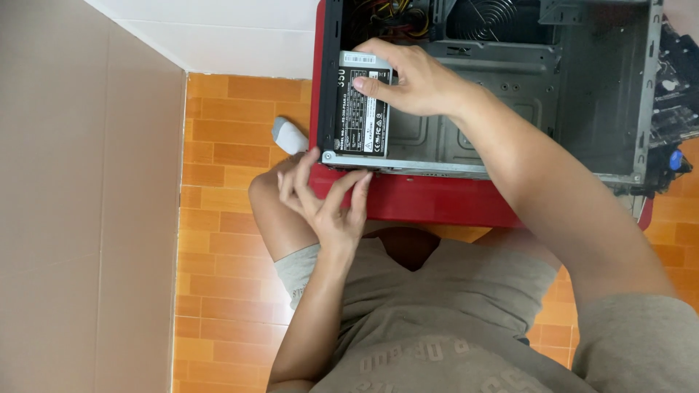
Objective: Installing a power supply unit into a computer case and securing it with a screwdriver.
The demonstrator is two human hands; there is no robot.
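An open computer case (510, 94) of grey metal lies on a red surface (437, 200) in front of my knees. A boxy power supply (362, 109) with a black label sits in its left corner. My right hand (408, 76) lies on top of the power supply, fingers curled over its upper edge and thumb on the label. My left hand (328, 196) is below it at the case's near rim, fingers spread, fingertips touching the metal edge under the power supply. It holds nothing.
A fan grille (484, 16) and coloured cables (393, 14) show at the case's far side. Dark parts and a blue piece (673, 94) lie right of the case. A grey object (289, 135) rests on the orange tiled floor. A beige wall (87, 218) stands at the left.
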